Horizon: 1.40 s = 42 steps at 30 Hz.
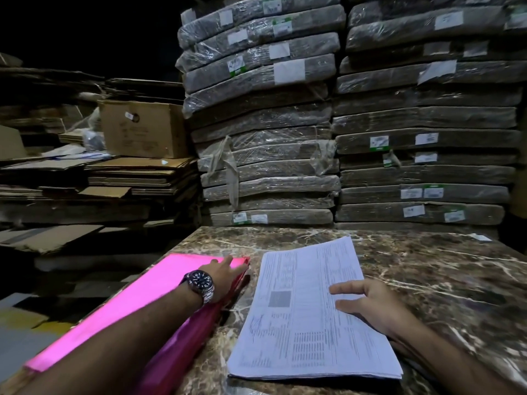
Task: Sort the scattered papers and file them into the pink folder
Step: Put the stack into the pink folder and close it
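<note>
Cardboard, flattened (114,172), is piled at nine o'clock beyond the table's edge. At eight o'clock the pink folder (142,297) lies on the marble table (442,275), apparently closed, its long side running toward eleven o'clock. The left hand (225,273), with a wristwatch (199,282) on the wrist, is laid on the folder's far corner with fingers straight, and nothing is gripped. At the folder's three o'clock, parted from it by a strip of bare marble, the papers (299,309) are gathered into one fairly squared stack, print upward. The right hand (368,306) is pressed flat on the stack's right half, fingers spread. Wrapped bundles (265,124) are stacked at one o'clock.

The gathering is judged done. Only a small white scrap (481,238) is seen apart, at two o'clock. Whether the sheets are sorted cannot be told. Opening the folder and filing are judged not yet done.
</note>
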Available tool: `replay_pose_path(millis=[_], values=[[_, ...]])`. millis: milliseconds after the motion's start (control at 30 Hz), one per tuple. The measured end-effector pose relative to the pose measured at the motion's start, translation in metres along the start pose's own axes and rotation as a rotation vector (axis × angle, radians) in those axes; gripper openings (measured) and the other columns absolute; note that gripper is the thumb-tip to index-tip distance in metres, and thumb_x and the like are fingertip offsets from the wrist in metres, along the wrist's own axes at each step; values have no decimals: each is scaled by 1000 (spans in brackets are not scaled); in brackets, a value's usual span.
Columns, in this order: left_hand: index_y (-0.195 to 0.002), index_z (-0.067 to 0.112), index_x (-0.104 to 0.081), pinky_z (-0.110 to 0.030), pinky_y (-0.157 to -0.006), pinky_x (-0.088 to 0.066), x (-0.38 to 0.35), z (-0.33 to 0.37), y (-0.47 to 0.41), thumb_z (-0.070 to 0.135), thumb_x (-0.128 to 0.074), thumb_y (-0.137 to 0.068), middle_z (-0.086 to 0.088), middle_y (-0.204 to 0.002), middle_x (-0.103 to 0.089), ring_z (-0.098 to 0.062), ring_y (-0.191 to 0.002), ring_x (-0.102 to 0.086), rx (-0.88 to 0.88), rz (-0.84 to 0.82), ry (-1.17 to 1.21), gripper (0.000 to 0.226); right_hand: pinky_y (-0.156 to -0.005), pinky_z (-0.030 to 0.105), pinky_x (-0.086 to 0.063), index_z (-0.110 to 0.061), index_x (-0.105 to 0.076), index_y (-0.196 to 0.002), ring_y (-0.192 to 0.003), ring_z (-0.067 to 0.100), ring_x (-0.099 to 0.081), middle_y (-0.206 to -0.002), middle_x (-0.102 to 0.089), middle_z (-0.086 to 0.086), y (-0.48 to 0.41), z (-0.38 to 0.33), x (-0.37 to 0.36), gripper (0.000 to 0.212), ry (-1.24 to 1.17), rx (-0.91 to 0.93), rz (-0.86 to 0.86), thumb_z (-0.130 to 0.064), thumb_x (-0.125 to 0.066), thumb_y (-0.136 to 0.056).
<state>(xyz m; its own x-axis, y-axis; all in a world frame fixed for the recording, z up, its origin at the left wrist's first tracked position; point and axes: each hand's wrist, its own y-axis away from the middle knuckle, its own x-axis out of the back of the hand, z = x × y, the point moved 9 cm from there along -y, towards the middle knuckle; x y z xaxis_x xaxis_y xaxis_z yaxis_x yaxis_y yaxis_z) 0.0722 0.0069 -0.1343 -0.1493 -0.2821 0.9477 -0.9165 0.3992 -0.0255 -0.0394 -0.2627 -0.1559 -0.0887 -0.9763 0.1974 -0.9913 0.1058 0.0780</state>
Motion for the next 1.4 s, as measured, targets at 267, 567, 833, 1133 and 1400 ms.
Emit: replay_pose_path(millis=[267,567,833,1133,1400], values=[[-133,15,-42,-38,-69,-49,26,9,-11,21,-32,-100,-14,-111,-54,-33,-92,-63,-16,124,-84,35,-56,26,-56,-5,-74,-96,-74,23,-75,-98,-74,7,1,-3,-2,19,-34,-9,-34,6,-69,-82],[-109,6,-58,-33,-73,-47,28,-9,43,6,-52,-87,-14,-112,-62,-30,-102,-62,150,-51,-107,22,-52,24,-54,-6,-74,-96,-64,23,-74,-90,-77,13,2,-3,-12,22,-118,-34,-135,9,-68,-81],[-120,7,-56,-38,-87,-51,36,-18,40,3,-50,-83,-12,-116,-62,-29,-106,-59,135,71,-19,37,-60,23,-53,-10,-77,-95,-72,23,-70,-91,-77,12,12,-9,-26,24,-18,-33,-220,6,-72,-78],[-113,6,-60,-29,-73,-49,50,9,28,-2,-51,-84,-9,-107,-66,-25,-97,-62,67,150,44,32,-86,44,-57,-11,-78,-93,-92,33,-73,-96,-77,10,14,-8,-33,23,-7,-55,-233,5,-73,-78],[-104,3,-62,-35,-65,-44,66,34,31,-9,-43,-76,-14,-98,-66,-31,-90,-60,-5,178,78,35,-49,23,-54,-4,-75,-95,-60,21,-73,-89,-75,13,17,-6,-35,21,-83,-66,-82,9,-69,-80]])
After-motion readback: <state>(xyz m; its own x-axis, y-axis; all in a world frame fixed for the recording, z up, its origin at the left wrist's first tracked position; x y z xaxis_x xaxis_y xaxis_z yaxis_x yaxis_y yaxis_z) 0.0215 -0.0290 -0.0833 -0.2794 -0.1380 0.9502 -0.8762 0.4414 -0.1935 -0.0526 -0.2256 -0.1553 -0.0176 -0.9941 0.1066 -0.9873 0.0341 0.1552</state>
